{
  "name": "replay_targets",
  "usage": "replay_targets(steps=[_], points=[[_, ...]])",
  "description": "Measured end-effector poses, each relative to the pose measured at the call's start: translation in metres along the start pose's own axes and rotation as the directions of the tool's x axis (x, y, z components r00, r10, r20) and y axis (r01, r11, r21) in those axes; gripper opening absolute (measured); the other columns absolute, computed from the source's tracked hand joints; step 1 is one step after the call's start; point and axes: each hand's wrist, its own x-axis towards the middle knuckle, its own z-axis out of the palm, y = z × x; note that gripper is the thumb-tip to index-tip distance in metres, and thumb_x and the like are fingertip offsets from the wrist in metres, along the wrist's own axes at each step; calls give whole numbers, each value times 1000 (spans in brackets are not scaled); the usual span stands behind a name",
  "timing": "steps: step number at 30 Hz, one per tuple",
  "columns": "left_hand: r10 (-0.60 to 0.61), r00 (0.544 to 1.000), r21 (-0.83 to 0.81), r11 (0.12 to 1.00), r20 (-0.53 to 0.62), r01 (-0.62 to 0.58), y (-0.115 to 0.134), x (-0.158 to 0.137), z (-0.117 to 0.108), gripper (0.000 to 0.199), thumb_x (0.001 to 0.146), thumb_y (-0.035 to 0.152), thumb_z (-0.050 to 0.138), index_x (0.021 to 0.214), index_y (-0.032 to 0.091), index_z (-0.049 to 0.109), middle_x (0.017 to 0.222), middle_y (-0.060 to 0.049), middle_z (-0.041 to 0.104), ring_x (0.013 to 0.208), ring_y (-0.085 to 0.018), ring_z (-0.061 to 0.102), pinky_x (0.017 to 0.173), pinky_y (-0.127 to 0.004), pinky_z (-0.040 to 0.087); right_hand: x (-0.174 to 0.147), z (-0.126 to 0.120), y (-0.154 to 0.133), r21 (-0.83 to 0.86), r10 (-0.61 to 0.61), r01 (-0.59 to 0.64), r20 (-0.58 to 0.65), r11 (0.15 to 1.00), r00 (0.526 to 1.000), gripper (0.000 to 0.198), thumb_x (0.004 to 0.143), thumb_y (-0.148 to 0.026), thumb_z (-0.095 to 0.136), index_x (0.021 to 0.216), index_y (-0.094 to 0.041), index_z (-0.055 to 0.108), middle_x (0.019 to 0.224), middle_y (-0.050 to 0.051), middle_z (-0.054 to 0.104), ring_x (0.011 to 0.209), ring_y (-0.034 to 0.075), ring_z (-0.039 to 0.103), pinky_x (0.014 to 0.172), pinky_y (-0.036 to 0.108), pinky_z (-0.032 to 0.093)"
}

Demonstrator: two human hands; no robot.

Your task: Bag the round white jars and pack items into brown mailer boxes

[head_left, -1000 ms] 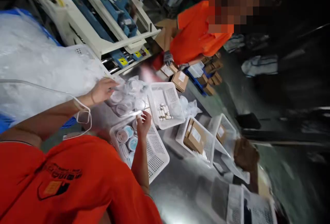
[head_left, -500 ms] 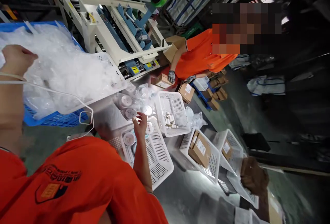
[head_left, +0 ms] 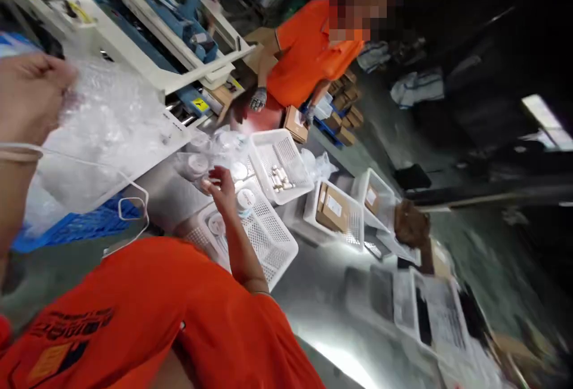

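White perforated plastic all across the steel desk (head_left: 308, 299). Near basket (head_left: 268, 237), 6 to 7 o'clock, carries lidded tubs (head_left: 246, 199) at its 11 o'clock end. Middle basket (head_left: 284, 147), by the centre, has small pale pieces (head_left: 280, 180). Far basket (head_left: 356, 225), 4 o'clock, has flat cartons (head_left: 333, 207). Seemingly 1 kind of item per basket, probably against mixing. Bagged tubs (head_left: 197, 163) lie on the desk at 9 to 10 o'clock, just beyond the near basket; likely put there to keep the reach short. Clear film (head_left: 116, 120) is heaped farther out at 9 to 10 o'clock, handy to the left arm.

Left hand (head_left: 38, 88), 10 o'clock at the edge of view: fingers curled in, knuckles up, forearm steep (white cord (head_left: 22, 147) across that wrist). Fingertips overlap the film; too blurred to tell if any is gripped.

Right hand (head_left: 220, 189), 9 o'clock, close to centre: forearm angled towards 11 o'clock, fingers loosely bent, thumb apart, nothing seen between. It hovers beside the bagged tubs; cannot tell if touching.

Co-worker (head_left: 299, 67) at 12 o'clock, across the desk.
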Motion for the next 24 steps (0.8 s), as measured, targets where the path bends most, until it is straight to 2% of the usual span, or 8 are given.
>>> replay_targets(steps=[5,11,13,15,17,19,21,24], points=[[-165,937,131,983,307,131,9,-71,108,12,91,22,68,91,18,57,65,7,51,58,-11,47,56,-21,40,17,-5,-24,351,124,-152,103,924,987,89,75,-57,105,145,-28,59,131,9,77,131,31,78,100,41,70],[-123,843,140,988,524,58,-13,-116,185,28,97,24,73,96,23,46,67,8,49,61,-10,45,59,-20,40,2,-24,-14,552,351,-373,150,746,924,23,107,-34,77,120,-22,63,99,3,74,100,22,79,90,35,70],[-82,755,112,994,651,12,-21,-124,192,32,98,33,74,96,24,44,70,8,49,62,-11,45,60,-20,42,-1,-43,-12,608,374,-313,29,729,927,12,113,-31,64,120,-21,62,107,5,78,102,21,79,89,33,69],[-39,597,108,991,801,-81,-29,-125,195,32,97,43,74,99,23,49,73,6,51,65,-12,46,61,-21,41,-3,-69,-13,567,343,-250,-61,785,937,21,112,-36,66,127,-22,64,118,6,82,109,22,80,90,32,68],[-34,447,136,971,894,-198,-36,-121,199,33,96,51,70,102,22,55,75,4,54,67,-13,46,65,-22,42,-7,-91,-12,418,313,-271,-33,867,949,37,102,-42,82,130,-21,70,118,6,83,107,23,81,86,29,66],[-35,384,167,933,923,-318,-40,-115,206,33,95,51,66,106,21,59,78,2,57,73,-16,51,75,-26,51,-13,-101,-7,241,318,-328,81,913,945,40,90,-40,95,118,-18,76,102,5,82,94,22,79,77,25,60],[-9,390,207,859,921,-468,-43,-113,212,31,94,45,62,112,20,61,87,-1,65,86,-21,62,96,-38,60,-21,-95,0,159,328,-358,188,920,926,31,86,-34,97,101,-15,78,83,2,76,81,18,73,69,21,51],[177,514,270,683,839,-678,-47,-127,209,40,95,40,57,127,17,63,125,-17,76,131,-40,68,125,-67,49,-33,-62,12,280,313,-356,187,891,931,27,93,-34,94,88,-17,73,75,-1,71,76,13,67,66,18,46]])
